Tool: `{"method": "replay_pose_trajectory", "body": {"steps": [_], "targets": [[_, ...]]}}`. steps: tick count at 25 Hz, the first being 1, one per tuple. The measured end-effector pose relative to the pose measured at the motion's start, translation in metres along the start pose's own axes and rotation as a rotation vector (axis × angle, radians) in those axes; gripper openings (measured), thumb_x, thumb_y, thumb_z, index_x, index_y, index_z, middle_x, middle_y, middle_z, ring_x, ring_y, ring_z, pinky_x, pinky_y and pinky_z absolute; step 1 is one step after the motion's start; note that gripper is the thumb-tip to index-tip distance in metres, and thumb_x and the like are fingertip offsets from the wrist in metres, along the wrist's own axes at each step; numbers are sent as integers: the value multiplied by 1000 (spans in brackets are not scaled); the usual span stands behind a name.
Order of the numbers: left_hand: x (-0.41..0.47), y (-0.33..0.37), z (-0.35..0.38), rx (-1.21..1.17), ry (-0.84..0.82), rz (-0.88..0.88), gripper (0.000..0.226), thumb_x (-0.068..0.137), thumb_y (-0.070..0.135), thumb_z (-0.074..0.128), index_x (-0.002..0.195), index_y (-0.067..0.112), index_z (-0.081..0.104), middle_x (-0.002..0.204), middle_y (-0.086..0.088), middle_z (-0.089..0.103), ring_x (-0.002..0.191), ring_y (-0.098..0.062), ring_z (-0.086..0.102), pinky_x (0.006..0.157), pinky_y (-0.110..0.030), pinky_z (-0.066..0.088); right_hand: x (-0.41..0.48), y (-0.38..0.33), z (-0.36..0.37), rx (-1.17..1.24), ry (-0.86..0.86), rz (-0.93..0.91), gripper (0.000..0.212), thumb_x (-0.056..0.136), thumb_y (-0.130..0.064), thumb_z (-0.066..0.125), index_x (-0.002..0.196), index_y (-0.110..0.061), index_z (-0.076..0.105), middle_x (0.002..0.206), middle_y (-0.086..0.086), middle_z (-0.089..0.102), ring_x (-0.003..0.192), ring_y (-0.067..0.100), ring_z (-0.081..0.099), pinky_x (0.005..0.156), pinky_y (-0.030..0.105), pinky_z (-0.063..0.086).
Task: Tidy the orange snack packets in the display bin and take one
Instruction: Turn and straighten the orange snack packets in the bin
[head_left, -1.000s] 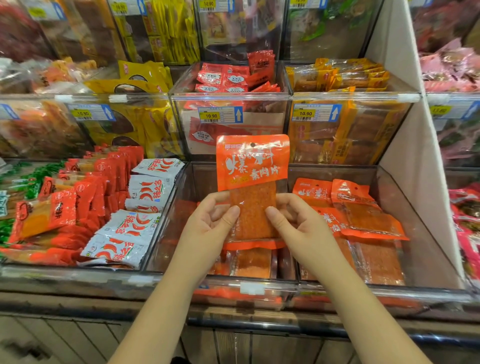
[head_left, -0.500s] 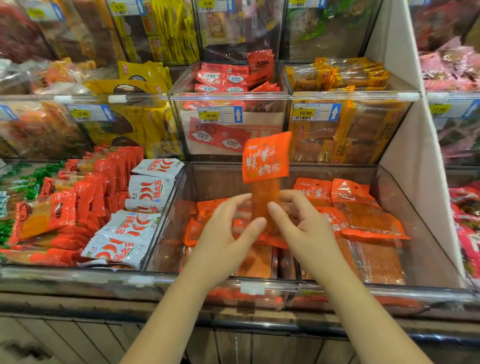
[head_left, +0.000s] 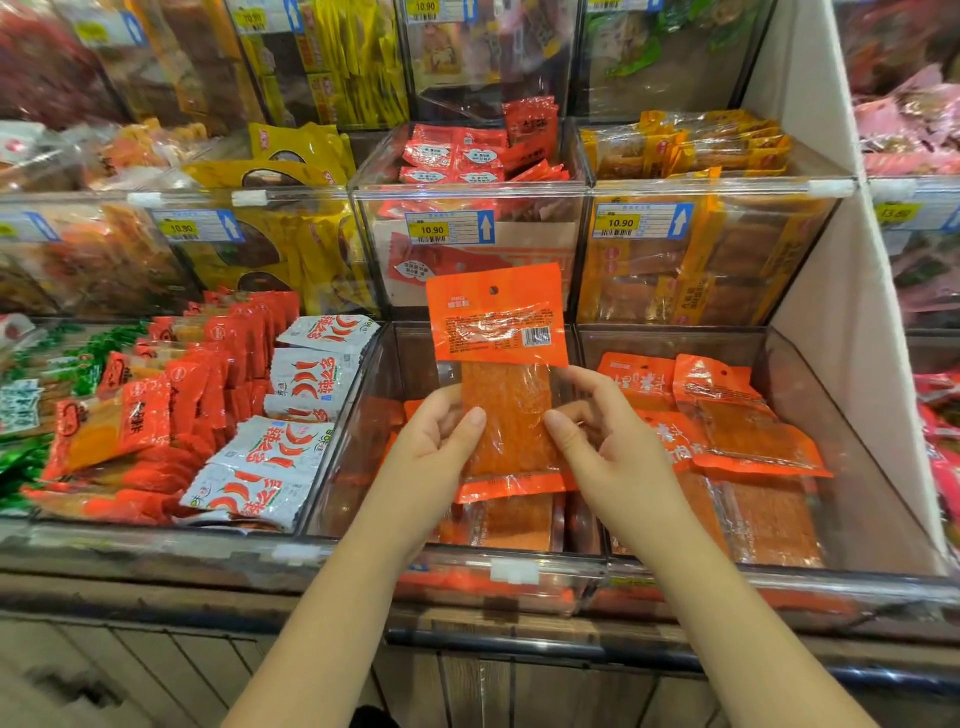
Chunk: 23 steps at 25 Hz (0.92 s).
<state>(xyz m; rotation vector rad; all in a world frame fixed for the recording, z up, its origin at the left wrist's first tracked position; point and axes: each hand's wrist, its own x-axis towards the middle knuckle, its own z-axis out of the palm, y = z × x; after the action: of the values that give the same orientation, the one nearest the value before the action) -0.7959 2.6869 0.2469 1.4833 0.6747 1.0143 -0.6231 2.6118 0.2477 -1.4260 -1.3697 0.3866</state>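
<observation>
I hold an orange snack packet (head_left: 501, 364) upright above the clear display bin (head_left: 363, 415). Its printed back with a barcode faces me. My left hand (head_left: 436, 447) pinches its lower left edge, thumb on the front. My right hand (head_left: 602, 447) pinches its lower right edge. More orange packets (head_left: 727, 415) lie stacked in the right half of the bin, and others lie flat on the bin floor beneath the held packet.
White chili packets (head_left: 291, 410) and red packets (head_left: 171, 405) fill the bin to the left. Behind stand clear bins of red packets (head_left: 467, 156) and yellow-orange packets (head_left: 691, 150) with 10.90 price tags. A white divider wall (head_left: 831, 312) rises on the right.
The packet has been turned over: its front faced me a second ago, it stood edge-on half a second ago, and its back faces me now. Both hands shifted their hold on its lower edges.
</observation>
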Motion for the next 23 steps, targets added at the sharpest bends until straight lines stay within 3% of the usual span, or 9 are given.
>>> {"method": "replay_pose_trajectory", "body": {"steps": [5, 8, 12, 16, 19, 23], "targets": [[0, 2, 0, 10, 35, -9, 26, 107, 29, 45, 128, 30, 61, 116, 7, 75, 110, -13, 71, 88, -32, 57, -1, -1, -2, 3, 13, 10, 21, 104, -31, 56, 122, -41, 52, 96, -14, 72, 90, 3, 68, 79, 30, 59], [0, 2, 0, 9, 43, -17, 25, 108, 28, 44, 126, 30, 62, 114, 5, 75, 108, -14, 71, 88, -32, 58, -2, -3, -3, 22, 23, 34, 13, 104, -29, 54, 113, -39, 55, 93, -17, 71, 85, 4, 66, 70, 20, 53], [-1, 0, -1, 31, 50, -10, 24, 107, 27, 46, 124, 29, 63, 113, 4, 75, 106, -15, 70, 95, -40, 56, -2, -6, -2, 20, 36, 34, 9, 105, -26, 53, 103, -35, 56, 80, -10, 69, 58, 2, 54, 53, 15, 44], [-1, 1, -1, 36, 54, -19, 23, 107, 26, 46, 123, 29, 63, 111, 4, 75, 105, -15, 71, 93, -39, 56, -2, -5, -2, 15, 38, 31, 9, 105, -26, 53, 102, -34, 56, 75, -9, 66, 56, 0, 51, 52, 14, 42], [-2, 3, -1, 41, 41, -30, 24, 108, 28, 45, 124, 28, 63, 112, 4, 76, 105, -14, 71, 92, -38, 58, -2, -4, -2, 1, 38, 31, 12, 105, -26, 53, 112, -35, 56, 79, -13, 68, 62, 3, 58, 55, 18, 47], [-3, 6, 0, 44, 30, -41, 25, 108, 29, 43, 125, 28, 61, 113, 5, 75, 106, -13, 72, 87, -33, 59, -2, -6, -1, 16, 37, -11, 57, 103, -31, 57, 153, -46, 32, 104, -23, 66, 88, 8, 66, 71, 20, 56]]}}
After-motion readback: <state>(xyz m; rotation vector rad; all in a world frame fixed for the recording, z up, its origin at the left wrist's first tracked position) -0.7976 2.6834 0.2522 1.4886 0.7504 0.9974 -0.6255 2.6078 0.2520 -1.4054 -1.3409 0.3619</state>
